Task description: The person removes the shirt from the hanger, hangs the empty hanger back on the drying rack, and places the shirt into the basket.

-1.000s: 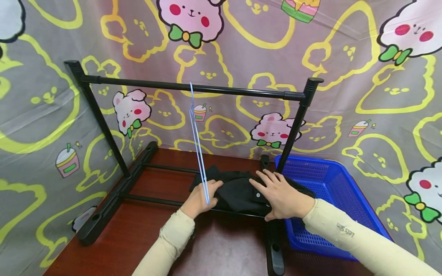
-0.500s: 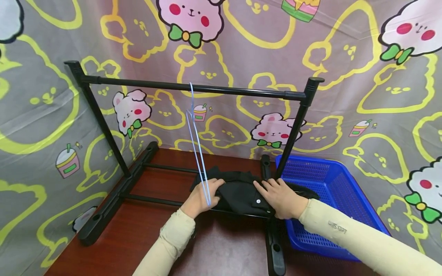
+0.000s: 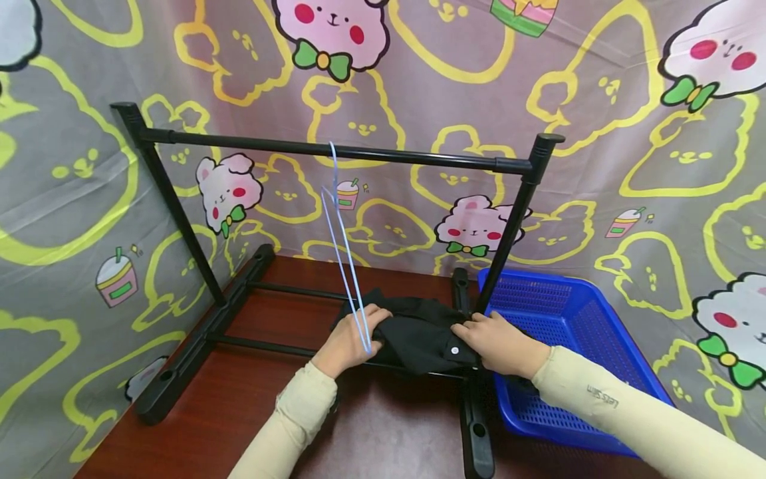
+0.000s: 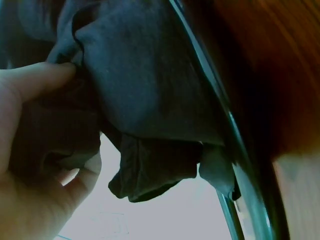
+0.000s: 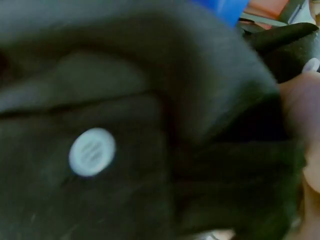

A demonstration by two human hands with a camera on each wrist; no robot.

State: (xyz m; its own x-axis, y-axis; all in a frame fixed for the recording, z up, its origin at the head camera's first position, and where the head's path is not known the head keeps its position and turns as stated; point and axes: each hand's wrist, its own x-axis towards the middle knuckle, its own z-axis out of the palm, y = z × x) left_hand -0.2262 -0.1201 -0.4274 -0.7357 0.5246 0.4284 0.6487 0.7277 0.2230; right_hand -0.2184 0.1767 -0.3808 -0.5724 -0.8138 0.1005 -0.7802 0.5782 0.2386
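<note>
A black garment (image 3: 419, 339) with a white button (image 3: 455, 350) lies bunched over the lower bars of a black clothes rack (image 3: 419, 158). My left hand (image 3: 347, 340) pinches the garment's left side; in the left wrist view the fabric (image 4: 145, 75) passes between thumb and fingers. At the garment's right end, my right hand (image 3: 499, 342) grips the cloth with curled fingers. The right wrist view is filled by blurred black fabric (image 5: 225, 185) and the button (image 5: 92, 152). From the top bar hangs a light blue hanger (image 3: 350, 256), its lower end overlapping my left hand.
A blue perforated basket (image 3: 574, 293) stands at the right, beside the rack's right foot (image 3: 479, 442). The rack's left foot (image 3: 179, 372) rests on the reddish-brown table (image 3: 239, 412). Patterned cloth (image 3: 598, 133) hangs behind and along both sides.
My right hand has come down from spread fingers over the garment to a grip on its right end. The hanger has swung slightly. My left hand has stayed nearly in place.
</note>
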